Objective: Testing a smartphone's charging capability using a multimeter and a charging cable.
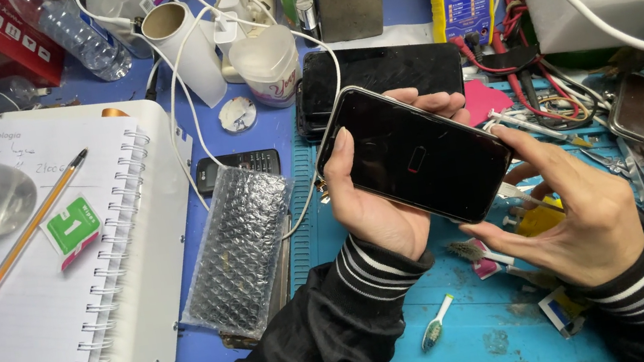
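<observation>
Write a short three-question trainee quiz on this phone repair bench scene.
1. True or false: the smartphone is held by both the left hand and the right hand.
2. What lies on the spiral notebook beside the green sticker? A) a pencil B) a screwdriver C) a toothbrush
3. Fill in: the bubble-wrap pouch lies between the notebook and the blue ______.

Key
1. True; the screen shows a small red battery icon.
2. A, the pencil; the toothbrush lies on the mat.
3. Work mat.
</observation>
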